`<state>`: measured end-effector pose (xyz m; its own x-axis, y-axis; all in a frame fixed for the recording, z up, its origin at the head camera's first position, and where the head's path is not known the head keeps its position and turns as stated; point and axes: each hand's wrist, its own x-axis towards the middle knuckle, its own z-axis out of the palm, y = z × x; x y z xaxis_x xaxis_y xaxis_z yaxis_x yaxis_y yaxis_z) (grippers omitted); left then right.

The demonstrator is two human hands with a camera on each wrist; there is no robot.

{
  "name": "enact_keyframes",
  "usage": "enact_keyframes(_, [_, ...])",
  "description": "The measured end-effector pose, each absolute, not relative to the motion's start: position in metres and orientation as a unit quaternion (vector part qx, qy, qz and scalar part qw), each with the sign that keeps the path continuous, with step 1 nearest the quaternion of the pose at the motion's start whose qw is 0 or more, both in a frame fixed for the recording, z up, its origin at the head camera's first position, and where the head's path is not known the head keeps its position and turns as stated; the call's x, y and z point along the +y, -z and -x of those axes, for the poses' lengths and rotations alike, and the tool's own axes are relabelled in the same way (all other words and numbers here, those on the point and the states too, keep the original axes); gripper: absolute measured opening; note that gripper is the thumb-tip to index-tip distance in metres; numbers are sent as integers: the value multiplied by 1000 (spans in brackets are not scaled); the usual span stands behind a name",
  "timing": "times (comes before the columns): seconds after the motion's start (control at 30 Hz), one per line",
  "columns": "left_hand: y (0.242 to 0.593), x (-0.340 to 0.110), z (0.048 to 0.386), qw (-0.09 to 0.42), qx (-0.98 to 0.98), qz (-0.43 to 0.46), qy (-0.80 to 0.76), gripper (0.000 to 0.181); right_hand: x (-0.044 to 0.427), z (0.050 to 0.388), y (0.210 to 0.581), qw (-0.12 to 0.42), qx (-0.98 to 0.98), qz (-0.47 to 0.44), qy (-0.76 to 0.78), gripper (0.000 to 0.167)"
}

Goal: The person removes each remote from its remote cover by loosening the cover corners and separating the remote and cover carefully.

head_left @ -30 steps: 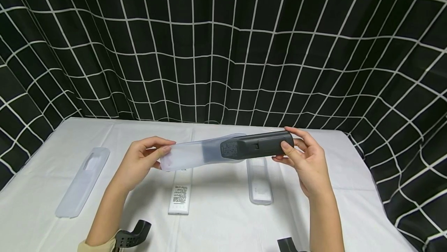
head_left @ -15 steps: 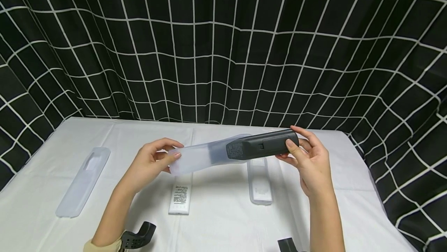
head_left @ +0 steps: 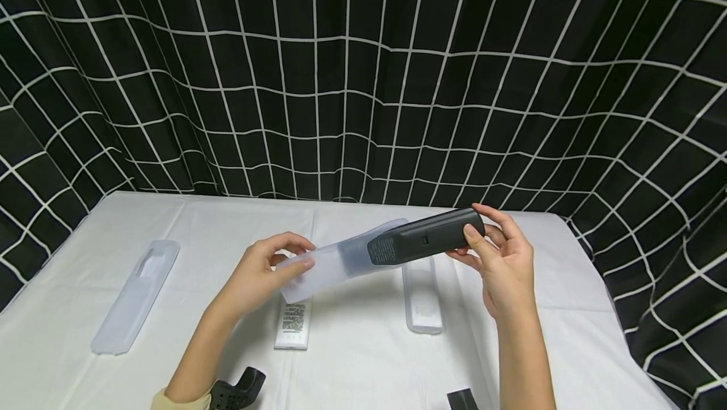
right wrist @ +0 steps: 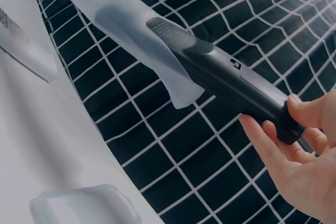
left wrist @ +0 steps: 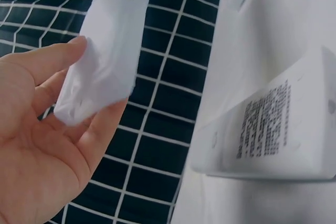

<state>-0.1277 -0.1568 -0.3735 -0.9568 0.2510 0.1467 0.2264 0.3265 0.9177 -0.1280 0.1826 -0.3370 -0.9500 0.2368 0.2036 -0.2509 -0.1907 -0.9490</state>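
Observation:
A black remote [head_left: 434,235] is partly inside a translucent sleeve [head_left: 329,268], its left part showing dark through the film. My right hand [head_left: 502,265] grips the remote's outer end between thumb and fingers, also in the right wrist view, where the remote [right wrist: 226,77] slants out of the sleeve's mouth. My left hand [head_left: 258,277] pinches the sleeve's left end; in the left wrist view the thumb lies on one face of the sleeve [left wrist: 110,45] and fingers are behind it. Both things are held above the table.
On the white-covered table [head_left: 352,359] lie an empty-looking translucent cover [head_left: 136,296] at the left, a white remote [head_left: 293,325] below the left hand, and a white remote in a clear cover [head_left: 423,299] below the black one. A black gridded curtain [head_left: 363,82] hangs behind.
My left hand has moved to the right along with the sleeve's end, which now hangs lower and bends. The black remote has shifted slightly right and tilts more, its right end higher.

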Motion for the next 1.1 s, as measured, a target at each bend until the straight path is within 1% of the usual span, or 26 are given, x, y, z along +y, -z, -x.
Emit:
enact_keyframes(0.4, [379, -145, 128, 0, 818, -167, -550, 23, 171, 127, 339, 149, -622, -20, -768, 34])
enact_keyframes(0.63, [380, -140, 127, 4, 817, -172, -551, 23, 170, 126, 340, 139, -611, -29, -779, 27])
enact_keyframes(0.8, [380, -137, 126, -2, 813, -163, -559, 21, 168, 127, 341, 137, -593, -43, -792, 22])
enact_keyframes(0.93, [379, -136, 125, -8, 811, -154, -565, 21, 164, 129, 342, 136, -585, -52, -798, 26])
enact_keyframes(1.1, [378, -135, 125, -9, 811, -147, -566, 21, 158, 131, 343, 140, -575, -39, -805, 35])
